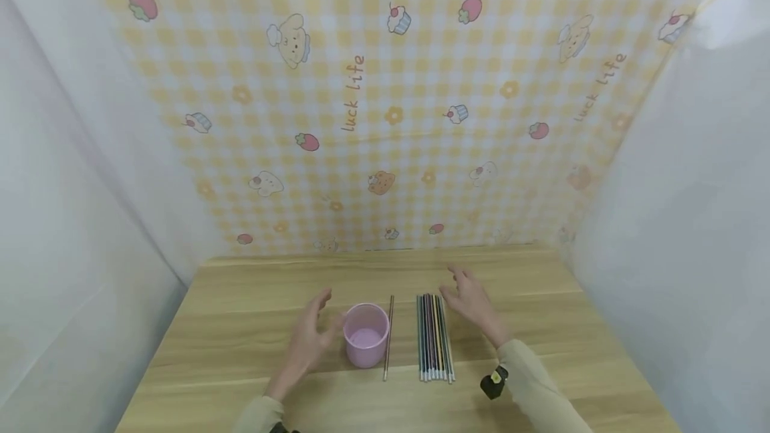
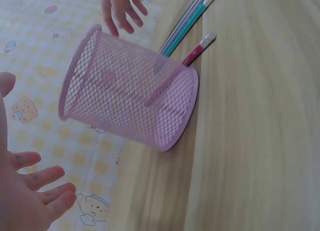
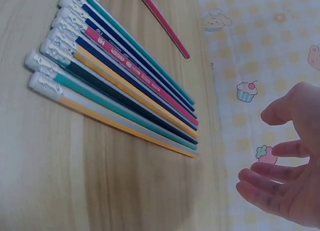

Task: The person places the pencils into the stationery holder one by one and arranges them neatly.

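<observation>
Pencil row (image 1: 432, 339) just left of right hand (image 1: 472, 301), the nearer one, long axis front to back; left hand (image 1: 309, 338) beside pink cup (image 1: 365, 355); both empty, fingers loose.

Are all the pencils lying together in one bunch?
No, one red pencil lies on its own beside the pink cup, apart from the row of pencils.

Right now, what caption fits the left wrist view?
The left hand beside a pink cylindrical mesh holder; slender multicoloured pencils and the right hand beyond.
</observation>
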`<state>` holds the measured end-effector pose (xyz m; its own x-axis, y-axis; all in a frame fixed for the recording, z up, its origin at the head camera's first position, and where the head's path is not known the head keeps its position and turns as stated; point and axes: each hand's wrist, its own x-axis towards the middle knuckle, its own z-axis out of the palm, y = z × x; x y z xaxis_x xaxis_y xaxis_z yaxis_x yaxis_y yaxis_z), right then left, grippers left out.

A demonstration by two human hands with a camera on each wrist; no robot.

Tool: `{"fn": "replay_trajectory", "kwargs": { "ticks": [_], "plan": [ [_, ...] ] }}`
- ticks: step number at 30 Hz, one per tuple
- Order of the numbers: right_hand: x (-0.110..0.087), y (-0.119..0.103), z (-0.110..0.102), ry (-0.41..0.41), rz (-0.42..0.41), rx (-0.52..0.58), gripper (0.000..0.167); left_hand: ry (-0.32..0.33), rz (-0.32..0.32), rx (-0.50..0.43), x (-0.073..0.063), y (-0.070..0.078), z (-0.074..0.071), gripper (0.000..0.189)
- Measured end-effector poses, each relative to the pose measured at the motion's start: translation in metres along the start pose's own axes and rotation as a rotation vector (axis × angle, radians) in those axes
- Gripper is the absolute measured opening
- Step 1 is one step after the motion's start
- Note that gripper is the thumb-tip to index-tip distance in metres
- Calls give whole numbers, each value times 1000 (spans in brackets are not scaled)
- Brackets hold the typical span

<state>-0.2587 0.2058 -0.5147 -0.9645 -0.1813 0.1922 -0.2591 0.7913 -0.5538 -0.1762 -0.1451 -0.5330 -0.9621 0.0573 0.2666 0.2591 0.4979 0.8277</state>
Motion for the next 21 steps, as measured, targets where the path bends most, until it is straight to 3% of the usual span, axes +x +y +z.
{"fn": "replay_trajectory", "kwargs": {
  "ticks": [3,6,13,21],
  "plan": [
    [-1,5,3,-14,57,66,56,-2,35,-84,-1,3,10,68],
    [-2,11,9,-13,61,86,50,-13,43,-133,-2,7,18,72],
    [-6,11,27,-79,109,89,46,-1,95,-147,-7,3,32,86],
    [-11,12,40,-57,110,38,43,-8,23,-194,-14,-2,50,99]
  ]
}}
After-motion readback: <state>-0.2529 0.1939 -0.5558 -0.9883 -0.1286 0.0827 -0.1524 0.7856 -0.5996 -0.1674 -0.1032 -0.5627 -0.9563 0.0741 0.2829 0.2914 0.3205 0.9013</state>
